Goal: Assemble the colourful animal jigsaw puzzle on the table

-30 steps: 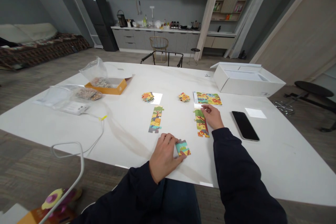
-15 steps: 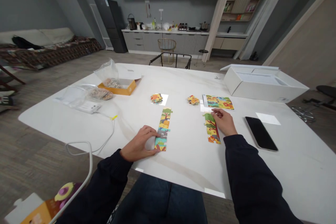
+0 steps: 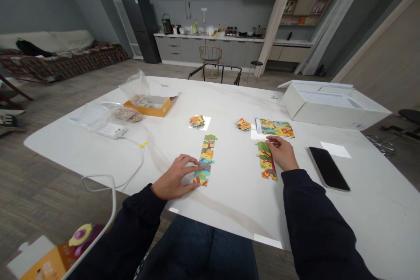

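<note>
My left hand (image 3: 180, 176) lies beside the left strip of joined jigsaw puzzle pieces (image 3: 208, 151), with thumb and fingers apart. Its index fingertip rests on a grey piece low in the strip, and the thumb touches the bottom edge. The right puzzle strip (image 3: 264, 157) shows green treetops above and a lion's face at the bottom. My right hand (image 3: 281, 152) is closed, its fingertips together at that strip's upper right edge. Beyond the strips lie two piles of loose pieces, a left pile (image 3: 197, 121) and a right pile (image 3: 243, 124).
A picture card (image 3: 274, 127) lies behind my right hand, and a phone (image 3: 328, 168) to its right. The white box (image 3: 334, 107) stands far right. Bagged pieces (image 3: 126, 114), an orange box (image 3: 154, 110) and a white cable (image 3: 141, 164) are at left.
My left index finger has stretched further onto the grey piece, and the lower end of the left strip has shifted slightly. My right hand stays at its strip. The view has moved a little.
</note>
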`<move>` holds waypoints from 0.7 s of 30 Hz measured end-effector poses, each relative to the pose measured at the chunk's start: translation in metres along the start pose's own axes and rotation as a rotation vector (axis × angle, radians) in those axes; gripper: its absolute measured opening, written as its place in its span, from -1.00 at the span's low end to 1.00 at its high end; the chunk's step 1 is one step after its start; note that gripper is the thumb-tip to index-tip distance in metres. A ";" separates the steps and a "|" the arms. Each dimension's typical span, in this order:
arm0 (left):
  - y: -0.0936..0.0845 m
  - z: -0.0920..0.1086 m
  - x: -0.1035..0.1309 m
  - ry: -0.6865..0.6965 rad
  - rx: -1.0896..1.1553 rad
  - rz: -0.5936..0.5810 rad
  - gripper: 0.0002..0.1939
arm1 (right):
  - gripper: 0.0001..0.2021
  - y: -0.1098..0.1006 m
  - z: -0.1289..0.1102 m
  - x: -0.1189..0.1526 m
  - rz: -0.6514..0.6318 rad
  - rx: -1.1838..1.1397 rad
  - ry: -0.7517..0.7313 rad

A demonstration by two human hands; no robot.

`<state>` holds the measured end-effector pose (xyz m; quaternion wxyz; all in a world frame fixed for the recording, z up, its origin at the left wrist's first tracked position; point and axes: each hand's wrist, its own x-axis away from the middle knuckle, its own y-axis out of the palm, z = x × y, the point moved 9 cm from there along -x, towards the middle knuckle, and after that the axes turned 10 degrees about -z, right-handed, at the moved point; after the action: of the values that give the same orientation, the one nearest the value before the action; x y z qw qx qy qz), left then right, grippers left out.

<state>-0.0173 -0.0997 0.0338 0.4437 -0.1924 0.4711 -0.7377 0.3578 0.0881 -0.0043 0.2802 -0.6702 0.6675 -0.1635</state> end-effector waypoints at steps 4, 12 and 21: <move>0.002 0.004 -0.002 0.009 -0.009 0.017 -0.56 | -0.66 0.000 0.002 0.000 -0.003 0.005 0.014; 0.004 0.007 0.001 0.007 -0.047 0.043 -0.63 | -0.63 0.001 0.001 -0.001 -0.006 0.005 -0.009; 0.001 0.007 0.001 -0.018 0.015 -0.010 -0.57 | -0.63 0.002 0.005 -0.002 -0.014 0.011 -0.013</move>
<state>-0.0127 -0.1047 0.0361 0.4456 -0.1981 0.4604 -0.7418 0.3591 0.0913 -0.0095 0.2870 -0.6743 0.6600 -0.1650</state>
